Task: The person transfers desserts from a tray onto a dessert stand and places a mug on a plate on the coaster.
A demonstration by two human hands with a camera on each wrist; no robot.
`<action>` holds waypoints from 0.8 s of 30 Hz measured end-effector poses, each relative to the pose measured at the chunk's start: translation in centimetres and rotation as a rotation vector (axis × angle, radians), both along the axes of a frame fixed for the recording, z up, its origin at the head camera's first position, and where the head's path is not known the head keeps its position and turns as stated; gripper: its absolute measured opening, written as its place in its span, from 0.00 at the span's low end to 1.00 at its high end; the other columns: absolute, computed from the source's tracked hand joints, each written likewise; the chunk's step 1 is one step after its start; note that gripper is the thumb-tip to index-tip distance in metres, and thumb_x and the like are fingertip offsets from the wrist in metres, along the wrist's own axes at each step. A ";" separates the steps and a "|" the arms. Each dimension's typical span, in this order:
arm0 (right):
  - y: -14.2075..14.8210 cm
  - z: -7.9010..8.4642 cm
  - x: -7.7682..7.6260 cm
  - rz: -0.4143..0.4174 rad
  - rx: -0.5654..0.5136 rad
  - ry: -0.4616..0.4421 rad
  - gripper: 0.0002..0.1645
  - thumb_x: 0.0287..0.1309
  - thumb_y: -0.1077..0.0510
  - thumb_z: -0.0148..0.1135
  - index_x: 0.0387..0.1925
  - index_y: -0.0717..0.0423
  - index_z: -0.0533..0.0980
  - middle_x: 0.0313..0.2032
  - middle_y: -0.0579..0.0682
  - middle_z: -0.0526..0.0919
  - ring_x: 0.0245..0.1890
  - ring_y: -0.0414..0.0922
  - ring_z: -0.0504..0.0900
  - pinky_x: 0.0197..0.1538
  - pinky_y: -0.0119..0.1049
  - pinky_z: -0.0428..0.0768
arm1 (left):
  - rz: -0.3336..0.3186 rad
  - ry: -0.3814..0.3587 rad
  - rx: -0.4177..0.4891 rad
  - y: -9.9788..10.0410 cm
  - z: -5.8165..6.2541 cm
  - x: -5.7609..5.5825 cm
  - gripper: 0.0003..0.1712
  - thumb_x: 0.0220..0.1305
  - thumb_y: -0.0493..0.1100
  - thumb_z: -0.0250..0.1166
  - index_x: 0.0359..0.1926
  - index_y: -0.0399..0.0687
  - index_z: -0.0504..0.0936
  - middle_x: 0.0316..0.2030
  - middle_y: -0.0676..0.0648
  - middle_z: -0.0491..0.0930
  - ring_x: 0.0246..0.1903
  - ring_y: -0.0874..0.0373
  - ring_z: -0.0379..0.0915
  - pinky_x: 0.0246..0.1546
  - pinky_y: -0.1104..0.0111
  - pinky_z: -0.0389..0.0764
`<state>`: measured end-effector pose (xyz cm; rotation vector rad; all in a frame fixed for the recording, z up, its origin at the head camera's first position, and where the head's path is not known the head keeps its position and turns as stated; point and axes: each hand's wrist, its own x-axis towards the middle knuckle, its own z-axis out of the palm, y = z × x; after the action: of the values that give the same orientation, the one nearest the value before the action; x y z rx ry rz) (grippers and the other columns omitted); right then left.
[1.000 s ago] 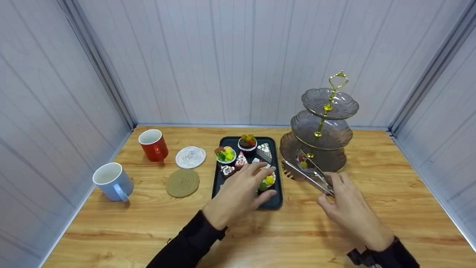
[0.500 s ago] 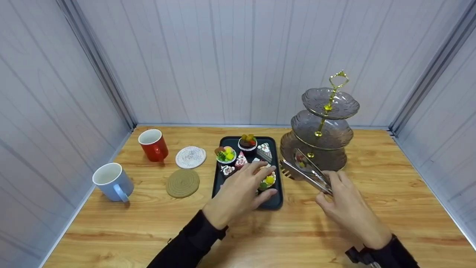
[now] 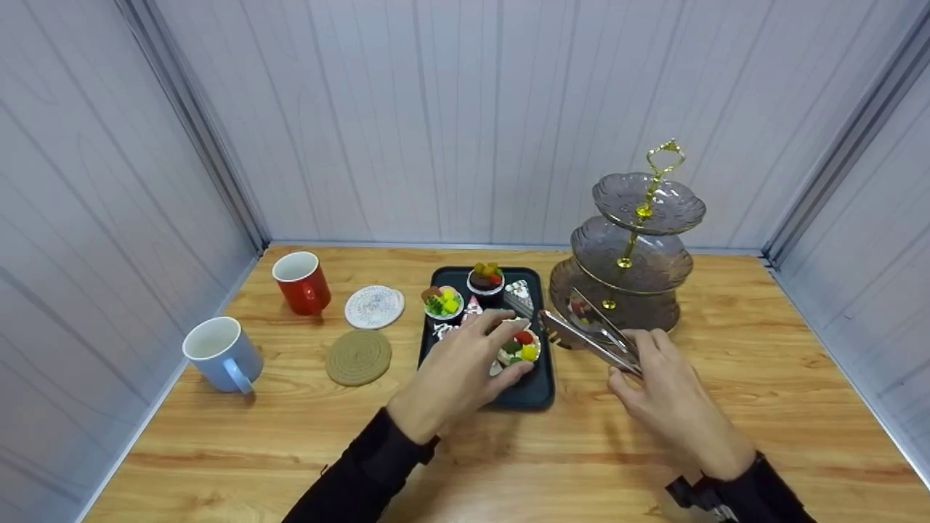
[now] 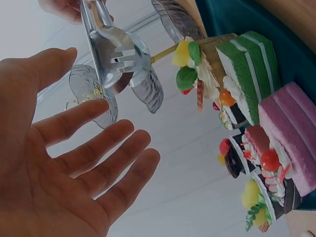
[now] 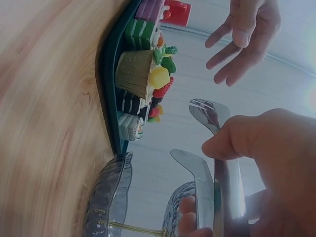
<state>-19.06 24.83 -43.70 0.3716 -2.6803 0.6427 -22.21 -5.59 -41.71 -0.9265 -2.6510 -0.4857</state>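
Observation:
My right hand [image 3: 672, 396] grips a pair of metal serving tongs [image 5: 229, 197], one end of which is shaped like a fork. The tongs' arms stand apart with nothing between them, pointing left toward a dark tray [image 3: 534, 394]. Above this tray hovers my left hand [image 3: 461, 367], its fingers spread and holding nothing. Beside the left fingers is a fruit-topped cupcake [image 5: 134, 73], in a tan cup. Green [image 4: 249, 74] and pink [image 4: 291, 133] cake slices sit on the tray's near part, hidden by the left hand in the head view.
A three-tier plate stand [image 3: 657, 263] with a gold handle rises at the back right. Further cupcakes [image 3: 443, 301] occupy the tray. On the left are a red mug [image 3: 304, 290], a light-blue mug [image 3: 218, 363], a white coaster [image 3: 374, 306] and a tan coaster [image 3: 358, 357].
My right hand has shifted slightly left, bringing the tongs closer to the tray. The left hand has drawn back a little leftward, uncovering more of the fruit cupcake.

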 end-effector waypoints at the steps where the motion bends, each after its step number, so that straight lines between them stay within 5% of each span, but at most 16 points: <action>1: -0.1 0.0 0.0 -0.002 -0.002 0.003 0.31 0.61 0.57 0.72 0.63 0.66 0.75 0.47 0.58 0.79 0.41 0.51 0.80 0.45 0.53 0.82 | 0.005 -0.006 0.007 -0.1 0.0 0.0 0.34 0.75 0.66 0.63 0.74 0.57 0.76 0.71 0.46 0.76 0.69 0.49 0.76 0.67 0.54 0.82; 24: -0.7 0.2 0.0 0.003 0.021 0.043 0.30 0.60 0.57 0.73 0.62 0.63 0.77 0.44 0.55 0.78 0.38 0.47 0.76 0.42 0.49 0.80 | 0.065 -0.002 0.114 -3.5 0.4 -0.8 0.29 0.75 0.61 0.67 0.69 0.54 0.82 0.68 0.45 0.79 0.65 0.51 0.81 0.62 0.59 0.85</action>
<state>-19.05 24.16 -43.52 0.3907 -2.6482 0.6015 -23.02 -9.10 -41.29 -0.8040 -2.6158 -0.6149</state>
